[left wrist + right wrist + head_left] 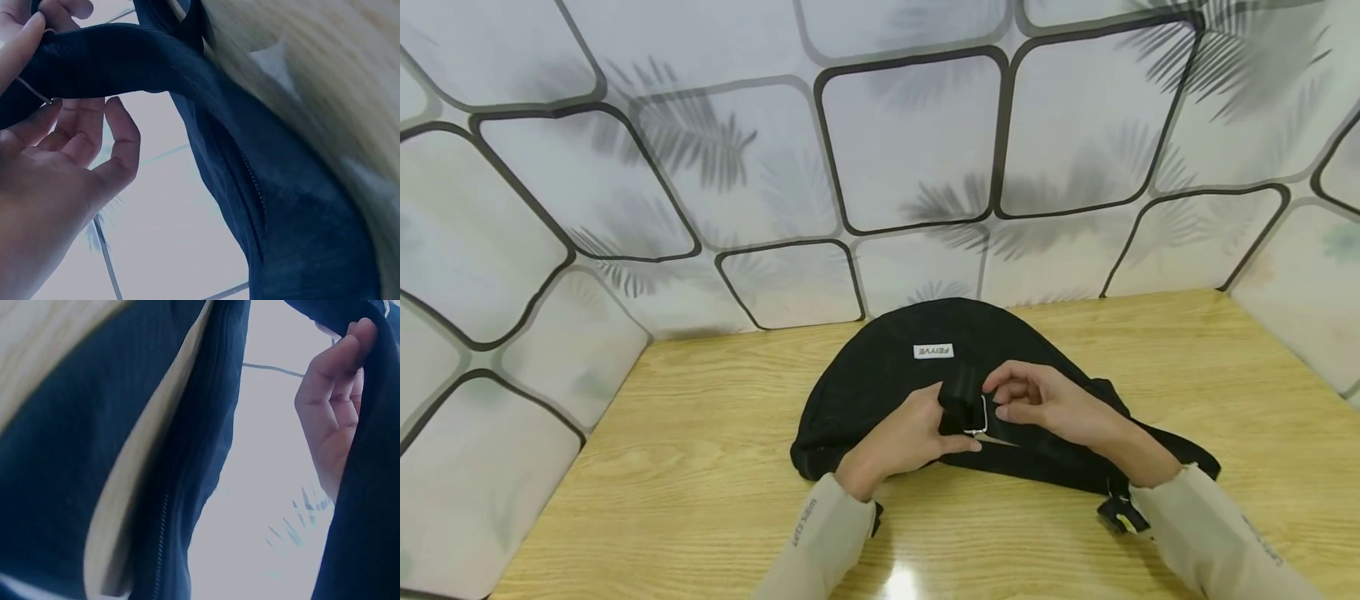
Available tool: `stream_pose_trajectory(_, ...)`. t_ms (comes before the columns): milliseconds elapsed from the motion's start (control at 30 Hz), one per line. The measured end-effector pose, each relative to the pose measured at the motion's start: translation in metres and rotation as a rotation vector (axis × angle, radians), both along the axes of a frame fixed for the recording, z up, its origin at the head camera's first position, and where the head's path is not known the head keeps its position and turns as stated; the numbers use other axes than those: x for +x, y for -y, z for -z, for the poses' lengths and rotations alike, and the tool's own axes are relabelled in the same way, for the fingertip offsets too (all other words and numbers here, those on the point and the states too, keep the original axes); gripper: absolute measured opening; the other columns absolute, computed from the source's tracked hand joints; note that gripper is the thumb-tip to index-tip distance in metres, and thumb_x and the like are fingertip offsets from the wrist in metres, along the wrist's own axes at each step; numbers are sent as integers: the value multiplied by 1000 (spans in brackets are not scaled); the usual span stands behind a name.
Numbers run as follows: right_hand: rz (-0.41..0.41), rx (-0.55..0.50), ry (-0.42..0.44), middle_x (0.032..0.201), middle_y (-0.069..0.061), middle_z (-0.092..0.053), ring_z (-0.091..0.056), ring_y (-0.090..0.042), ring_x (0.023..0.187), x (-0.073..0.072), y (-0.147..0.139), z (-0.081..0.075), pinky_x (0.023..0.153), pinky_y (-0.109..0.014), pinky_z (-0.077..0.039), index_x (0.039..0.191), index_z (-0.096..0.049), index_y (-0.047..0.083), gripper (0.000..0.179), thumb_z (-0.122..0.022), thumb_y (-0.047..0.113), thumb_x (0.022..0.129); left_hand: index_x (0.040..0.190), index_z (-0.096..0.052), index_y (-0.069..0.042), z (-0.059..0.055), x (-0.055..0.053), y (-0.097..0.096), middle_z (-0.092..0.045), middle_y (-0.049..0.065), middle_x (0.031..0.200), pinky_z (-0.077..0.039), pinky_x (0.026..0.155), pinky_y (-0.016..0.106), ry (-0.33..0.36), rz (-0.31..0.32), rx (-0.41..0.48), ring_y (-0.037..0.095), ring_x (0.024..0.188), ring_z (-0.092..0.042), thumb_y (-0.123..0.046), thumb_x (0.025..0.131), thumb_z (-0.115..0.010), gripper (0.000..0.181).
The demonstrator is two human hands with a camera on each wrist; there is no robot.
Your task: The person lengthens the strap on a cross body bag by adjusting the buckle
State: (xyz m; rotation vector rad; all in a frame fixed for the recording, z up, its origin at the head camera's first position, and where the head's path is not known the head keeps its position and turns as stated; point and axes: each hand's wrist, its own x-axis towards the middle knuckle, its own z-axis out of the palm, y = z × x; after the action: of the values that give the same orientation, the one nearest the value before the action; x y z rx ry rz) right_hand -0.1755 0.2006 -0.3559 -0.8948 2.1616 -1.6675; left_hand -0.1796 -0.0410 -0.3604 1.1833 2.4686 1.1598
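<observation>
A black half-moon bag [880, 383] with a white label [933, 351] lies on the table. My left hand [904, 433] grips the bag's black webbing strap [961, 392] in front of it, thumb stretched along the lower side. A silver metal slider [985, 417] sits on the strap. My right hand [1060, 404] is close at the slider's right side, fingers bent, tips at the strap's edge; whether they pinch it is unclear. In the left wrist view the strap [112, 62] arches away from fingers around the slider. The right wrist view shows fingers [331, 394] behind the strap [369, 487].
The strap runs right along the bag's front edge. A black buckle [1122, 515] with a yellow mark lies by my right sleeve [1202, 517]. The wood-grain table [700, 433] meets a patterned fabric wall [917, 150] behind and at both sides.
</observation>
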Motion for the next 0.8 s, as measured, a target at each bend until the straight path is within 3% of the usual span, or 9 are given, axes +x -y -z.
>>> stream_pose_trajectory(233, 59, 151, -99, 98, -8, -64, -61, -19, 88, 6, 9, 0, 82, -32, -51, 127, -54, -6, 49, -79, 12, 90, 124, -63, -6, 0, 0, -2, -65, 6, 120, -50, 89, 22, 42, -23, 62, 8, 107, -64, -14, 92, -76, 35)
stream_pose_trajectory(500, 118, 203, -133, 106, -6, -69, -63, -22, 95, 10, 19, -1, 78, -34, -52, 127, -59, -7, 49, -81, 16, 89, 146, -38, -1, -1, 2, -2, -68, 13, 122, -49, 88, 24, 93, -78, 50, 15, 107, -66, -11, 94, -76, 66)
stream_pose_trajectory(800, 159, 249, -203, 105, -1, -70, -63, -20, 96, 10, 20, 0, 81, -41, -51, 122, -65, 1, 41, -81, 22, 90, 135, -53, -3, -3, 2, 4, -67, 9, 123, -50, 92, 26, 93, -60, 27, 15, 112, -63, -18, 98, -71, 44)
